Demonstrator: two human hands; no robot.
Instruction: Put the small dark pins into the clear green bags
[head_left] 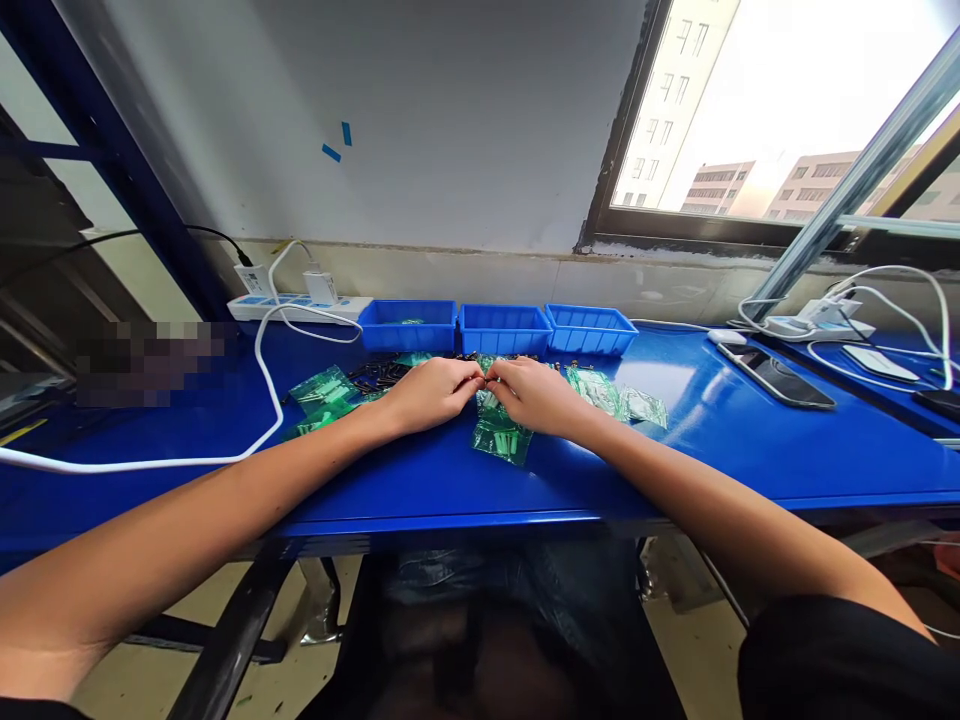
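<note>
My left hand (435,393) and my right hand (534,395) meet over the middle of the blue table (420,480). Both are closed, thumbs and fingertips pinched together almost touching. Whatever sits between the fingertips is too small and covered to make out. Just below them lies a green clear plastic bag (501,440) with pale slim pieces inside. More such green bags (326,388) are left of my left hand, and several bags (600,392) are beyond my right wrist. Dark screw-like pieces (379,376) lie scattered behind my left hand, partly hidden by it.
Three blue bins (504,330) stand in a row behind my hands. A white power strip (300,308) lies back left, its white cable (259,400) crossing the table. At right are a phone (776,375), a second power strip (817,325) and a metal post (847,190).
</note>
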